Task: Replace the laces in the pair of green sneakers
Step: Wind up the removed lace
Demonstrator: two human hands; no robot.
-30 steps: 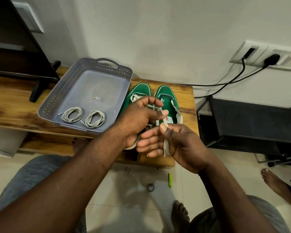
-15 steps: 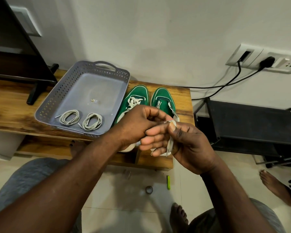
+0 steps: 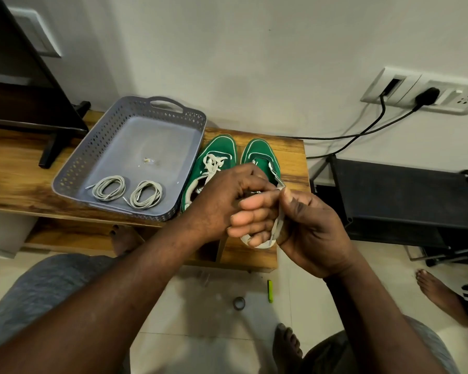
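Just over the right shoe [image 3: 257, 155] the right hand [image 3: 308, 228] pinches the lace [image 3: 277, 225], which runs back from its eyelets toward the person, then hangs; the left hand [image 3: 227, 195] curls alongside, nearer the shoe, its grip hidden.

White wall [image 3: 254, 63], wooden bench [image 3: 16, 184], black rack [image 3: 403, 195], wall sockets [image 3: 443, 95], pale tiled floor [image 3: 200, 333]

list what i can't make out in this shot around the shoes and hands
1. Head view, sneaker farther from the tray: eyelets and opening hidden behind the left hand and right hand.
2. Head view, lace: its path between the hands is covered by curled fingers.
3. Head view, speck in the tray: too small to identify.
4. Head view, round thing on the floor: too small to identify.
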